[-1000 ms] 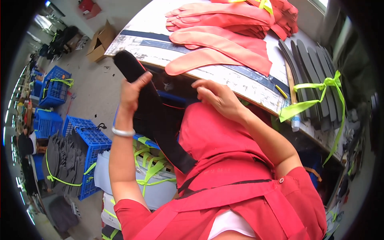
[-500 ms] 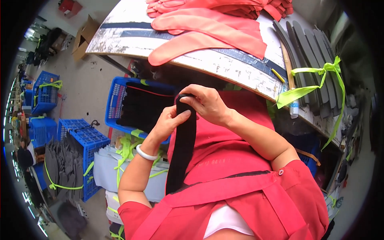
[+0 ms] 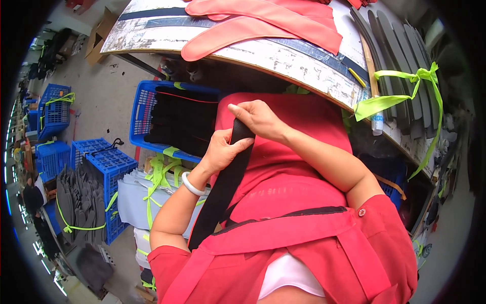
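Observation:
A long black fabric strip (image 3: 223,195) with a thin orange-red edge hangs slantwise over my lap, its lower end by my left forearm. My left hand (image 3: 220,153) is closed round its upper part, thumb lying across the front. At the top end my right hand (image 3: 260,120) pinches the strip, which is partly hidden behind the fingers. Beneath both hands is the red apron (image 3: 293,152) that covers my lap. Just left of the hands stands a blue crate (image 3: 139,129) holding a stack of black pieces (image 3: 177,119).
Ahead, the worn white table (image 3: 157,43) bears coral-red curved pieces (image 3: 263,30) and a yellow marker (image 3: 357,77). Grey strips (image 3: 405,71) tied with a green ribbon (image 3: 405,76) lie at its right end. Blue crates (image 3: 104,157) and grey bundles (image 3: 78,197) stand at left.
The strip has swung so its lower end lies further left. My right hand has shifted slightly on its top end, thumb now extended left. The view has tilted, moving the table upward.

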Action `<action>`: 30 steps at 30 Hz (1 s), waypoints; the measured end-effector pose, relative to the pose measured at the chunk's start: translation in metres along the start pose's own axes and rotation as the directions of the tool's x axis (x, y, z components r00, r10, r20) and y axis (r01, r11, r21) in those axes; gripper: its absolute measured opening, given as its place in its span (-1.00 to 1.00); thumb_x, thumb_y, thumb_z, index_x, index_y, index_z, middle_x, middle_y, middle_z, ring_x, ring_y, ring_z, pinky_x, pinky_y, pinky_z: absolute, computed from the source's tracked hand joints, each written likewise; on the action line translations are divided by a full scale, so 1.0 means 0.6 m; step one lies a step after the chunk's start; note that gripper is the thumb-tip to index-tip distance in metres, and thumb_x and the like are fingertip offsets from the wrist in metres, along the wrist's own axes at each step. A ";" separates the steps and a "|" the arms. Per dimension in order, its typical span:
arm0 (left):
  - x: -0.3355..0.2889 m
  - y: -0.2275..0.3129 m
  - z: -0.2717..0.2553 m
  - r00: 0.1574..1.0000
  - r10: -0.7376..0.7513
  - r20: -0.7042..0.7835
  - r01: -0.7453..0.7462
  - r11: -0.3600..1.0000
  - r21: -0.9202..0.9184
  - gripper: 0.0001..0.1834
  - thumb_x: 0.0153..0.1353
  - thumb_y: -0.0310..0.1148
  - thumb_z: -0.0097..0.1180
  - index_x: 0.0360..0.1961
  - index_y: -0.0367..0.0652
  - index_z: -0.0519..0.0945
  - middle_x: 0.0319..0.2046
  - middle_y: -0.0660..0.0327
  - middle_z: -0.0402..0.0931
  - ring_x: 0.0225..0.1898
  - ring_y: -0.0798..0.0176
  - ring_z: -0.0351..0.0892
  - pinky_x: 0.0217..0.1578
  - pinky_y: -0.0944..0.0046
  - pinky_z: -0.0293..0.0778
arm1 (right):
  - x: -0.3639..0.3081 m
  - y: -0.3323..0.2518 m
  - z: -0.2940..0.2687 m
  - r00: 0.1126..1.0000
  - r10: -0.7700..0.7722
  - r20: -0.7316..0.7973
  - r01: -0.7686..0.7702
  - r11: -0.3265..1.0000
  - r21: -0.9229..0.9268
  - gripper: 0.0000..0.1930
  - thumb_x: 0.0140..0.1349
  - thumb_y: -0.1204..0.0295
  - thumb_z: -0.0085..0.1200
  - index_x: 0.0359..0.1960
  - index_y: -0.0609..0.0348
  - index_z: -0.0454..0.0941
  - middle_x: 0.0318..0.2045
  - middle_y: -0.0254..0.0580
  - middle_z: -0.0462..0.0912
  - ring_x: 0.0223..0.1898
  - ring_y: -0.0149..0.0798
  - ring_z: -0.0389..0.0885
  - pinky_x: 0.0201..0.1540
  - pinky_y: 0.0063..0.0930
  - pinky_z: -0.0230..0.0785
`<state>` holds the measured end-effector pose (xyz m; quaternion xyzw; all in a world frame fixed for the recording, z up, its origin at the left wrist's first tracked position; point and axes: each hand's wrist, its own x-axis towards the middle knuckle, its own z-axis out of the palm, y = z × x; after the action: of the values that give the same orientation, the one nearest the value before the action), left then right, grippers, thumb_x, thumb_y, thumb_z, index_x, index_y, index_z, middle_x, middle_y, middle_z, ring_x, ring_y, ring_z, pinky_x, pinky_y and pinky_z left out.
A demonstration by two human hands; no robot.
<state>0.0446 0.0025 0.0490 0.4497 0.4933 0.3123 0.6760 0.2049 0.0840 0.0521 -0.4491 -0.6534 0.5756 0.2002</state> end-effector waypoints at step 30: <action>0.001 -0.005 0.009 0.991 0.057 -0.124 -0.081 0.978 -0.190 -0.81 0.21 -0.35 0.29 -0.23 -0.20 0.61 -0.44 0.44 0.52 -0.43 0.58 0.42 -0.42 0.54 0.35 | -0.069 0.007 -0.029 0.984 0.101 0.148 -0.144 0.936 0.321 -0.57 0.46 0.07 -0.15 -0.33 0.20 0.54 -0.57 -0.33 0.53 -0.57 -0.49 0.49 -0.52 -0.61 0.36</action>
<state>0.0497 0.0001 0.0465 0.3789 0.4836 0.4086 0.6750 0.2413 0.0598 0.0631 -0.4107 -0.5300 0.7162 0.1936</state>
